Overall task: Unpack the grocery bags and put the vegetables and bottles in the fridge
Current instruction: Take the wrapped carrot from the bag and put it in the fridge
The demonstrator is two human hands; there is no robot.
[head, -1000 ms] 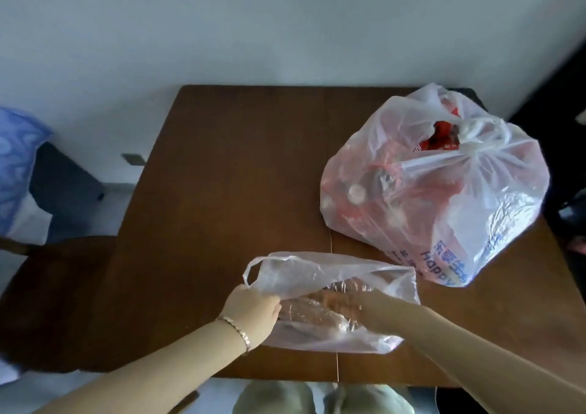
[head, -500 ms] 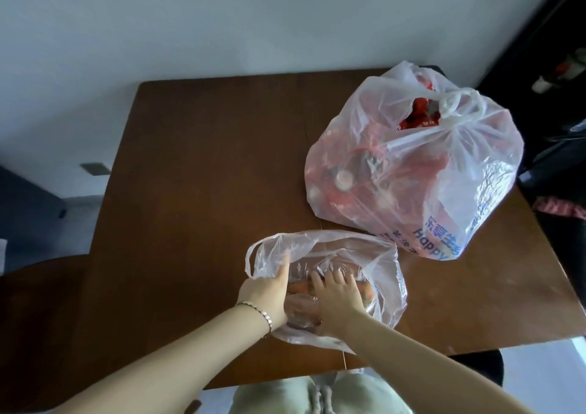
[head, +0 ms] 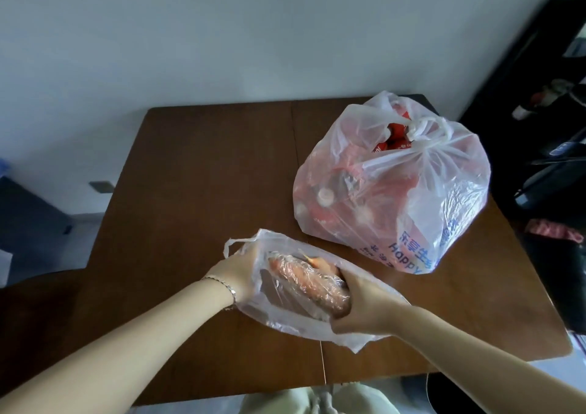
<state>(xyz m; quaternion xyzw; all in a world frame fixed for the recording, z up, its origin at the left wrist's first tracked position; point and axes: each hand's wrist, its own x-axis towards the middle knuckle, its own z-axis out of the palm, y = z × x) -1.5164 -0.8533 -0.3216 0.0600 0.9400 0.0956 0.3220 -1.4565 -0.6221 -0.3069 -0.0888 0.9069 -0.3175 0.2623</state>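
Observation:
A small clear plastic bag point(head: 285, 315) lies open on the brown table point(head: 203, 191) near its front edge. My left hand point(head: 237, 271) grips the bag's left rim by the handle. My right hand point(head: 358, 302) is inside the mouth and holds a pack of carrots wrapped in clear film point(head: 307, 280), lifted partly out. Behind and to the right stands a large white grocery bag point(head: 390, 191), its handles knotted on top, with red-labelled bottles and white caps showing through the plastic.
A dark chair point(head: 41, 328) stands at the table's left. Dark furniture with small items point(head: 551, 103) fills the right side, close to the table's right edge. A pale wall point(head: 222, 33) runs behind the table.
My right hand has closed around the wrapped carrots and raised them toward the bag's mouth. My left hand has pulled the rim wider to the left. The view has tilted.

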